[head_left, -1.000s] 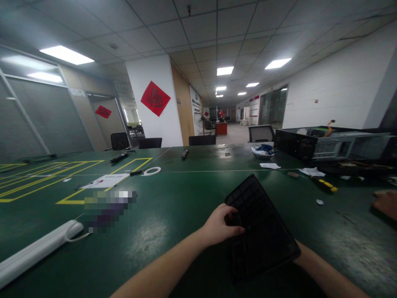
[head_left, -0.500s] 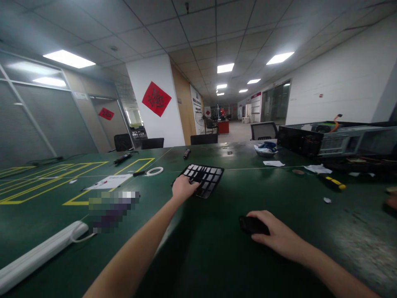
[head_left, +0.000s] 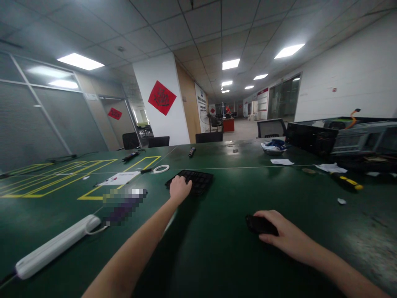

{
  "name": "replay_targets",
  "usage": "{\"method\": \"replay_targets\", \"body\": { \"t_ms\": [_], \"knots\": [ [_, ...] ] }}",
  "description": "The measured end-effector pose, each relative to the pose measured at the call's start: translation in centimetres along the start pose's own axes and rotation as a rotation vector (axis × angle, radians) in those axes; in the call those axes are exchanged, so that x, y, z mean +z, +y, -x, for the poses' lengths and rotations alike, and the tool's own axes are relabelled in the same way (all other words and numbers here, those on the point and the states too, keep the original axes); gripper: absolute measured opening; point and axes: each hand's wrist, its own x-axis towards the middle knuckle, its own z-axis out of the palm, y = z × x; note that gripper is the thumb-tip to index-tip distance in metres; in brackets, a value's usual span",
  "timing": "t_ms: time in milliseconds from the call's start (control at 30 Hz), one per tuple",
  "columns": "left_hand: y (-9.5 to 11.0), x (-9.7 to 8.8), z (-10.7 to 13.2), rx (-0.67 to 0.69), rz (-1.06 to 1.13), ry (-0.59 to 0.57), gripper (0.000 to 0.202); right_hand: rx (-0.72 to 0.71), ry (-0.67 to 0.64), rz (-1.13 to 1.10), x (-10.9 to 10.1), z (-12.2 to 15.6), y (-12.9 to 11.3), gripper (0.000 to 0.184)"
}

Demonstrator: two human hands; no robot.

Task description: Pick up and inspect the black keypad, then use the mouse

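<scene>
My left hand (head_left: pixel 180 189) is closed on the left part of a black tray (head_left: pixel 203 182) divided into a grid of small squares. The fingers cover that part, and the tray lies flat or nearly flat over the green tabletop. Lower right, my right hand (head_left: pixel 281 234) grips a black oblong case-like object (head_left: pixel 261 225) about palm size. Thumb and fingers press its two long sides, and the rear end is hidden in the palm; its exact kind cannot be made out.
A white power strip (head_left: pixel 58 244) lies at left, near white paper (head_left: pixel 119 178) and a white ring (head_left: pixel 161 169). An opened computer case (head_left: pixel 312 138) stands at right, with a yellow-black screwdriver (head_left: pixel 347 182) before it. A bowl (head_left: pixel 274 151) holding cloth sits further back.
The tray has tilted down flatter, and its squares have gone from shiny to dark. My left hand still holds it. My right hand keeps the black object; the view has turned slightly left.
</scene>
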Motion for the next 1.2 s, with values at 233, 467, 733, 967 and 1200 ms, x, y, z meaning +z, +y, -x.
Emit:
{"method": "replay_targets", "body": {
  "t_ms": [233,467,733,967,1200],
  "knots": [
    [-3.0,-0.6,8.1,0.38,0.129,-0.114,0.02,-0.013,0.028,0.017,0.4,0.0,-0.8,0.047],
    [-3.1,-1.0,9.3,0.382,0.151,-0.072,0.022,0.022,0.384,0.246,-3.0,-0.7,3.6,0.049],
    [-3.5,-1.7,9.3,0.346,0.026,-0.022,0.029,0.503,0.548,0.622,-7.1,-0.2,9.8,0.061],
    [-5.8,-2.0,8.9,0.237,-0.018,-0.245,0.036,0.455,0.669,0.679,-6.3,0.4,7.1,0.067],
    [-6.5,-1.6,4.9,-0.401,0.854,-0.152,0.042,0.542,0.587,0.597,-6.5,0.2,7.9,0.073]
  ]
}}
